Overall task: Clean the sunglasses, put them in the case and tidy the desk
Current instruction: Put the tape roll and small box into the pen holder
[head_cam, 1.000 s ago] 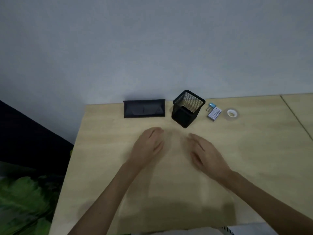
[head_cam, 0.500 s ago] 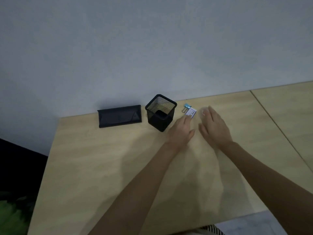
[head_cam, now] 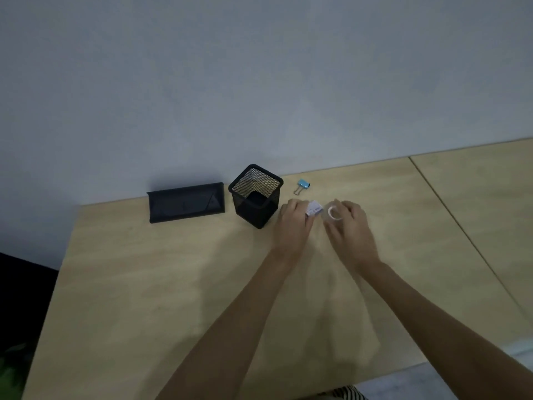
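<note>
A closed black glasses case (head_cam: 187, 202) lies at the back of the wooden desk (head_cam: 150, 284), by the wall. To its right stands an empty black mesh pen holder (head_cam: 255, 194). My left hand (head_cam: 294, 223) is curled on a small white box (head_cam: 313, 209) just right of the holder. My right hand (head_cam: 347, 226) grips a roll of clear tape (head_cam: 334, 212) beside it. A blue binder clip (head_cam: 302, 186) lies behind my hands. No sunglasses are visible.
A grey wall rises directly behind the desk. A seam (head_cam: 450, 215) runs to a second desktop on the right. The desk's left edge drops to a dark floor and green leaves at the lower left.
Both hands travelled from the desk's middle to the right of the pen holder. The left hand closed on the white box and the right on the tape roll.
</note>
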Available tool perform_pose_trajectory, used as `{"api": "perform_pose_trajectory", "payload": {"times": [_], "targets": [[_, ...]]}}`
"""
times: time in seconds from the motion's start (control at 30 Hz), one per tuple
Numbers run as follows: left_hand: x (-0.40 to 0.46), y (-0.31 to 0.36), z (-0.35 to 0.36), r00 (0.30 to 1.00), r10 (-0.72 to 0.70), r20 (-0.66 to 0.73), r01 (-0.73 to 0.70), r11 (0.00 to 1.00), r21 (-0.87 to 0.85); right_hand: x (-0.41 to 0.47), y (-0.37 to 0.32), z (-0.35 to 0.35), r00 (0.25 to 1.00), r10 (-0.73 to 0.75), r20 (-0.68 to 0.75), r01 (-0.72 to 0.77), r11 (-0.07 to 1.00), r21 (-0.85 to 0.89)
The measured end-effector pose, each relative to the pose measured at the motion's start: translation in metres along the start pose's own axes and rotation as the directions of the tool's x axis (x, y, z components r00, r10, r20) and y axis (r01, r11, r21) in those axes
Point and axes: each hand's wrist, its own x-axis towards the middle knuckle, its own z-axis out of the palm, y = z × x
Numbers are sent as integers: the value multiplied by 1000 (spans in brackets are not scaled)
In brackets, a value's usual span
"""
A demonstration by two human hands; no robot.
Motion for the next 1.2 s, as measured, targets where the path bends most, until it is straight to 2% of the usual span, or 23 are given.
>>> {"api": "perform_pose_trajectory", "payload": {"times": [0.1,0.23,0.33,0.43,0.5,0.63,0.8,0.9,0.97,1.1,1.2], "targets": [[-40,-9,-14,988,128,-85,-132,990,-47,-26,-1,3,1000,-25,-18,26,993,113],[-72,-20,-42,951,167,-259,-190,979,-67,-46,-5,7,999,-37,3,37,988,148],[-73,-22,-65,897,201,-394,-246,967,-68,-49,-14,10,997,-73,11,70,984,166],[-55,-27,-86,837,185,-515,-251,966,-60,-45,-28,12,995,-99,16,94,977,189],[-39,-31,-96,831,117,-544,-197,976,-90,-39,-38,14,993,-118,-7,117,970,211],[-20,-42,-97,894,-19,-448,-71,980,-183,-25,-55,16,988,-142,-64,153,959,238],[-21,-63,-77,956,-41,-291,-17,981,-195,-6,-70,15,976,-161,-145,193,950,246],[-22,-70,-68,966,-181,-185,100,920,-380,11,-84,12,966,-189,-175,230,940,253],[-21,-75,-64,969,-204,-136,116,871,-478,24,-99,10,957,-233,-174,274,921,276],[-24,-81,-55,954,-280,-109,181,825,-535,50,-121,13,945,-310,-110,328,911,252],[-26,-80,-54,948,-293,-127,172,803,-570,63,-120,21,974,-182,-136,212,943,258]]}}
